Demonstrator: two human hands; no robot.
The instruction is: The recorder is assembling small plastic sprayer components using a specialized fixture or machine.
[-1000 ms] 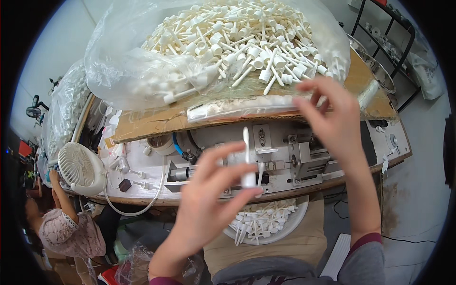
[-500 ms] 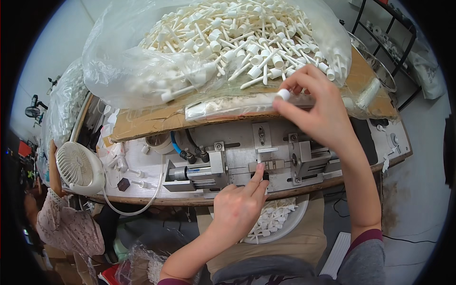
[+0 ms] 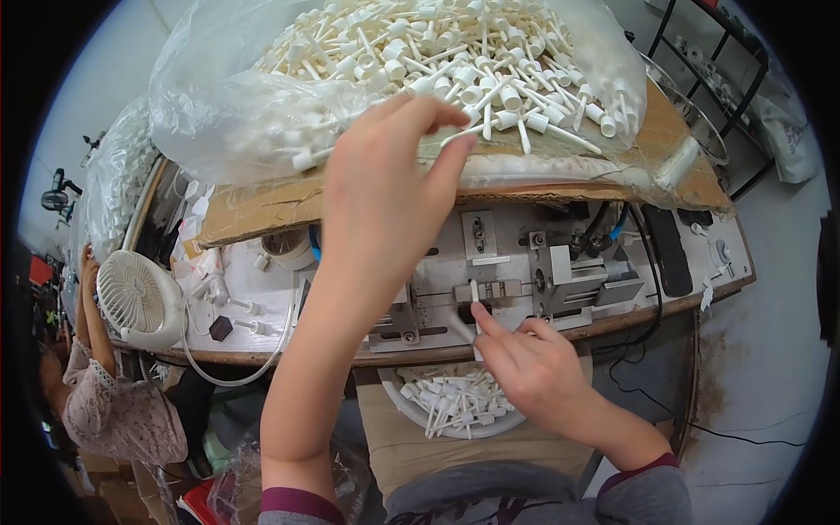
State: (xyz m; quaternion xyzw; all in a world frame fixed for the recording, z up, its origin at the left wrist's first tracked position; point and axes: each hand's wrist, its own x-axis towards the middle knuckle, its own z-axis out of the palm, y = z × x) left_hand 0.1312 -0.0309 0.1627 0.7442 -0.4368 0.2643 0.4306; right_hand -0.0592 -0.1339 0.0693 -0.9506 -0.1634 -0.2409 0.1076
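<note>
My left hand (image 3: 385, 175) is raised over the front edge of the heap of white plastic sticks with cup-shaped ends (image 3: 490, 61). Its thumb and fingers stand apart, and I see nothing held between them. Low at the metal clamping fixture (image 3: 499, 290), my right hand (image 3: 538, 372) points with its index finger stretched out and the others partly bent. That fingertip is at the lower end of a small white stick (image 3: 475, 289) in the fixture. Beside it is a blurred white stick piece (image 3: 461, 329), seemingly in motion. My left forearm hides the fixture's left cylinder.
A cardboard sheet (image 3: 262, 214) bears the heap and its clear plastic bag (image 3: 201, 96). Below the bench edge is a white bowl (image 3: 398, 398) of finished-looking sticks. A white fan (image 3: 140, 297) stands left, near another person (image 3: 122, 402). A black phone-like slab (image 3: 667, 249) lies right.
My right hand has come down from the heap to the fixture, and the white piece it pinched is no longer in it. My left hand has left the fixture and risen to the heap.
</note>
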